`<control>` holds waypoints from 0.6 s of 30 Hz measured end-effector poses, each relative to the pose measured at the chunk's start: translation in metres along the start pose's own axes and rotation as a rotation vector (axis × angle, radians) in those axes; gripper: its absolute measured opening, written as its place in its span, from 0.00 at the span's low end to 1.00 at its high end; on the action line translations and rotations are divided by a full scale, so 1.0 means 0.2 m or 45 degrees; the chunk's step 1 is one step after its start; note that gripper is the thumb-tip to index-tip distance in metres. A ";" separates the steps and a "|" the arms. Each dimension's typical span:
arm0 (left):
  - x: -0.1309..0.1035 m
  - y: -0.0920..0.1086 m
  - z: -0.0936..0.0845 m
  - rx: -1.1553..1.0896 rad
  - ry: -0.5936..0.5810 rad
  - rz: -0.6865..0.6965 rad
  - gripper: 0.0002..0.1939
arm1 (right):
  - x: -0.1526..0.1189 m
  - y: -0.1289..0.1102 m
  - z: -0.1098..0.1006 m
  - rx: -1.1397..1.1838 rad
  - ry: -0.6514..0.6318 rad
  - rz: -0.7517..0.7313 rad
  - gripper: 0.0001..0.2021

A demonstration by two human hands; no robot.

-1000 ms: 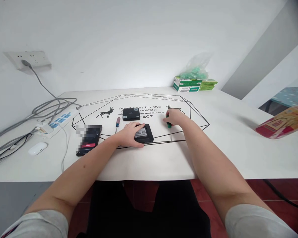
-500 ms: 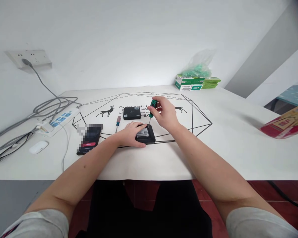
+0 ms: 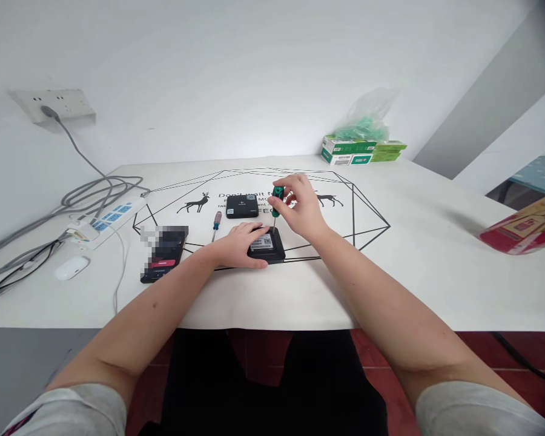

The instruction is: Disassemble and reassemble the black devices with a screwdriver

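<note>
A small black device [image 3: 272, 249] with a white label lies on the white table, gripped at its left side by my left hand [image 3: 240, 247], thumb at the near edge and fingers across the far edge. My right hand [image 3: 300, 203] is closed round the handle of a green screwdriver [image 3: 278, 200]. The screwdriver stands nearly upright, its tip at the far part of the device; the exact contact point is too small to tell. Behind lies a second black device [image 3: 242, 206]. Another screwdriver [image 3: 217, 221] rests left of it.
To the left are a phone [image 3: 166, 254], a white case [image 3: 71, 268], glasses [image 3: 25, 266], a power strip [image 3: 118, 221] and grey cables. Green-and-white boxes [image 3: 349, 151] with a plastic bag stand at the back right. A red-and-yellow package [image 3: 522, 227] sits far right.
The green screwdriver is more upright, and the fingers of my right hand have shifted slightly on its handle. My left hand keeps its hold on the device.
</note>
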State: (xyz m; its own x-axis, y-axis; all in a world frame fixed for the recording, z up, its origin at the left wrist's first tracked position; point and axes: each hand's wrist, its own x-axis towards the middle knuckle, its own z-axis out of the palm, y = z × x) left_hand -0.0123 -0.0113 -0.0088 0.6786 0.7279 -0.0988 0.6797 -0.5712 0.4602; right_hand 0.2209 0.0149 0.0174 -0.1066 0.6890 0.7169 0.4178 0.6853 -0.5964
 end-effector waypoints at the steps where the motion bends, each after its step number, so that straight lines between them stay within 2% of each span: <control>1: 0.00 0.00 0.00 0.006 -0.005 -0.004 0.57 | 0.00 0.00 0.00 0.045 0.011 0.035 0.14; 5: 0.00 0.00 -0.01 0.003 0.008 0.003 0.57 | 0.00 -0.02 0.01 0.248 -0.056 0.182 0.14; 14: 0.00 -0.03 0.01 -0.036 0.043 0.015 0.55 | 0.01 -0.08 -0.01 0.533 -0.144 0.387 0.12; 18: 0.01 -0.03 0.01 -0.045 0.056 0.033 0.55 | 0.01 -0.05 0.00 0.476 -0.089 0.347 0.12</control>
State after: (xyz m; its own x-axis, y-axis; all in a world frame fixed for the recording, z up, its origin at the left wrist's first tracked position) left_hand -0.0154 -0.0072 -0.0128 0.6823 0.7295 -0.0479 0.6514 -0.5770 0.4927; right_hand 0.2163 0.0089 0.0247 -0.1041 0.8610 0.4979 0.0862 0.5065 -0.8579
